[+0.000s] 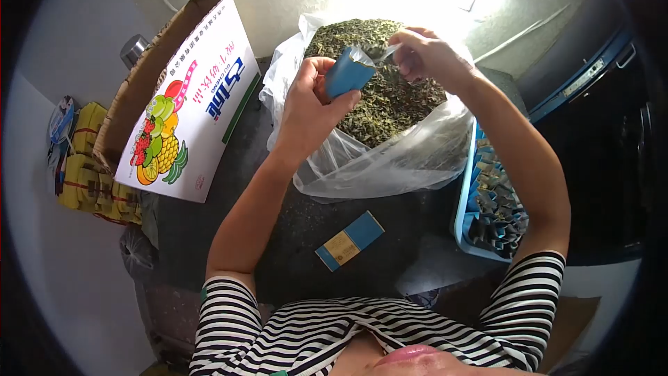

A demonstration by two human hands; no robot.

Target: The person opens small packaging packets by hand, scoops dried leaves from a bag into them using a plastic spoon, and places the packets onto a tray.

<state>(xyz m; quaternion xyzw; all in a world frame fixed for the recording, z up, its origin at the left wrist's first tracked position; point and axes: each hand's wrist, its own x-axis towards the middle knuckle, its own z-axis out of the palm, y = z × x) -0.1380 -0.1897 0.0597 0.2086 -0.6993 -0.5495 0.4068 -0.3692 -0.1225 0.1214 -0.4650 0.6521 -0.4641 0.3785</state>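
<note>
My left hand [313, 101] is wrapped round a small blue packet [348, 78], its torn top tipped toward the right. Pinched in my right hand [431, 59] is a small spoon [391, 50], with its bowl at the packet's mouth. Some leaves seem to lie in the bowl. Both hands are over a large clear plastic bag [390, 167] full of dried green-brown leaves [390, 115], which look like loose tea. On the dark table below lies a flat blue and tan packet [350, 240].
A white cardboard box [188, 111] with fruit pictures stands at the left. Yellow bundles [87, 174] sit beyond it, beside a metal cup [133, 49]. At the right, a light-blue basket [460, 219] holds many packets [495, 202], near a dark cabinet [605, 181].
</note>
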